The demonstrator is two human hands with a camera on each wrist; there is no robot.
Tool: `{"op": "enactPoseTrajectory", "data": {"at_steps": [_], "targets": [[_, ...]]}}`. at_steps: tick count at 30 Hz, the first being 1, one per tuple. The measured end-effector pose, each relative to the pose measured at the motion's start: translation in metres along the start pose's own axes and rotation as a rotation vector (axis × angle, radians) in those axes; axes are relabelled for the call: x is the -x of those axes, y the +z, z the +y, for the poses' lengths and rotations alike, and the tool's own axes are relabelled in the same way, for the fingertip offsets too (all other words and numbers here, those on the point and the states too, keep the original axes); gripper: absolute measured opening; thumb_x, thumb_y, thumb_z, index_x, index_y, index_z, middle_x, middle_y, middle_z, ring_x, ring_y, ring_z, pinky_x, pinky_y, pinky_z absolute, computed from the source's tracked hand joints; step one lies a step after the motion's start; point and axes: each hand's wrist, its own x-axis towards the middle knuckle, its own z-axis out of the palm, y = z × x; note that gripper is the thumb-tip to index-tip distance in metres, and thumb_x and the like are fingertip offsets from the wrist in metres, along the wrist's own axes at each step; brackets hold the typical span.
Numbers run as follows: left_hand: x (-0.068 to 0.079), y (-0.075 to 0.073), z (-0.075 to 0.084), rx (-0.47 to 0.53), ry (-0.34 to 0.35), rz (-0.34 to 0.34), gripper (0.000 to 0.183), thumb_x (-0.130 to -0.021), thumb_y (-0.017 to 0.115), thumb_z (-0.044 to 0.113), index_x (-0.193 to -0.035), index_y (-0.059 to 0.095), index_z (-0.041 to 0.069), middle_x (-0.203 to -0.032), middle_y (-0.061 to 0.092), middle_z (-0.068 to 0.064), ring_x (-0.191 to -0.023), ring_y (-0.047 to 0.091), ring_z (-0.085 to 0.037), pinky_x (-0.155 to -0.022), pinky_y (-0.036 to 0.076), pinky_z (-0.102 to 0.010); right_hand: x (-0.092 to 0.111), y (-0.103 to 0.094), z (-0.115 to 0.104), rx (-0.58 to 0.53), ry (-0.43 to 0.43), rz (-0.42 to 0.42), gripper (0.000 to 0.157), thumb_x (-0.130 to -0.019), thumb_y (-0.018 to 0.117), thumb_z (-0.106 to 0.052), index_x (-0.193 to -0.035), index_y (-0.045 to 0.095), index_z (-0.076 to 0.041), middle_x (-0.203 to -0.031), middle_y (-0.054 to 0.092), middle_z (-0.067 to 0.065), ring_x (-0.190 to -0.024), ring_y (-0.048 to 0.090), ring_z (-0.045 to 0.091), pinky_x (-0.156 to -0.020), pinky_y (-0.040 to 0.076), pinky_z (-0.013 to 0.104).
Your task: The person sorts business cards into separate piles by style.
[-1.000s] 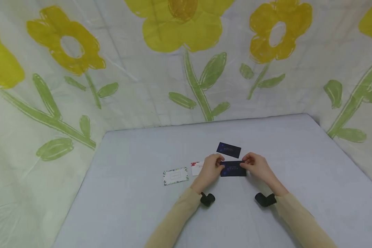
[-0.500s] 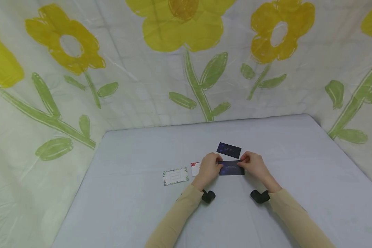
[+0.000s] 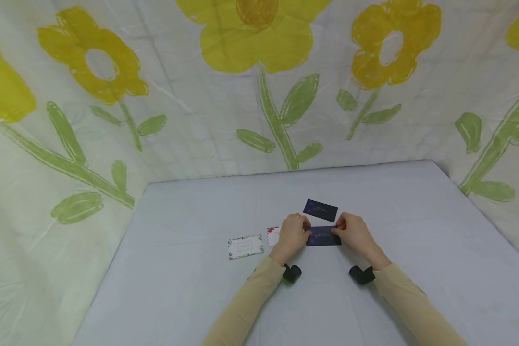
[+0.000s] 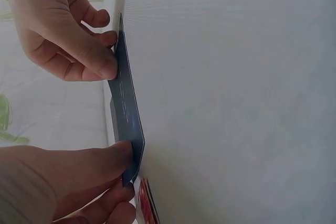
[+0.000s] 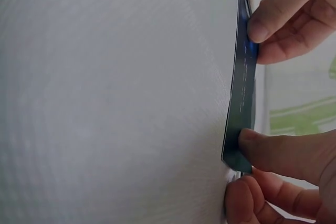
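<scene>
Both hands hold one dark blue card with small pale print [image 3: 323, 238] by its two short ends. My left hand [image 3: 290, 238] pinches the left end, thumb on the printed face and fingers behind. At the other end, my right hand [image 3: 355, 235] pinches it the same way. In the left wrist view the card [image 4: 124, 103] is seen nearly edge-on between the two thumbs; the right wrist view shows the card [image 5: 241, 85] slightly bent near the right thumb. A matching dark card [image 3: 320, 210] lies just beyond the hands, turned at a slant.
To the left lies a white card with a leafy border [image 3: 245, 247]. Beside it, a white card with red flowers [image 3: 273, 236] is partly hidden by the left hand. A pale cloth covers the table [image 3: 190, 288]; a flower-printed curtain [image 3: 199, 125] hangs behind it.
The right hand has shifted a little left, and the held card has moved slightly left with it. Its face briefly looked lighter half a second ago. The other cards stay put.
</scene>
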Motion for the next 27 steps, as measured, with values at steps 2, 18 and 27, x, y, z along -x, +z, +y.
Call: {"op": "enactPoseTrajectory", "data": {"at_steps": [2,18,27], "targets": [[0.0,0.0,0.002,-0.01,-0.001,-0.005,0.012,-0.077,0.074,0.014,-0.088,0.071,0.009,-0.083,0.065,-0.002,-0.082,0.058,-0.019,-0.075,0.044,-0.029,-0.001,0.0,0.002,0.013,0.005,0.002,0.017,-0.079,0.07,-0.007,-0.079,0.055,0.001,-0.072,0.057,0.008,-0.066,0.05,0.019,-0.058,0.04,0.029],[-0.008,-0.002,0.005,-0.028,0.034,-0.036,0.009,-0.082,0.07,0.016,-0.087,0.071,0.009,-0.081,0.06,-0.002,-0.081,0.055,-0.018,-0.072,0.041,-0.029,-0.003,-0.003,0.003,0.066,-0.065,0.003,0.011,-0.082,0.066,-0.006,-0.076,0.058,-0.001,-0.065,0.056,0.003,-0.058,0.048,0.015,-0.052,0.039,0.028],[-0.031,-0.019,-0.012,0.086,0.062,-0.054,0.017,-0.088,0.06,0.009,-0.103,0.064,0.002,-0.097,0.062,-0.009,-0.091,0.058,-0.021,-0.08,0.046,-0.03,-0.017,-0.023,-0.002,0.037,-0.122,0.115,0.01,-0.086,0.061,-0.006,-0.087,0.062,0.004,-0.078,0.061,0.012,-0.071,0.055,0.024,-0.064,0.046,0.038]]}}
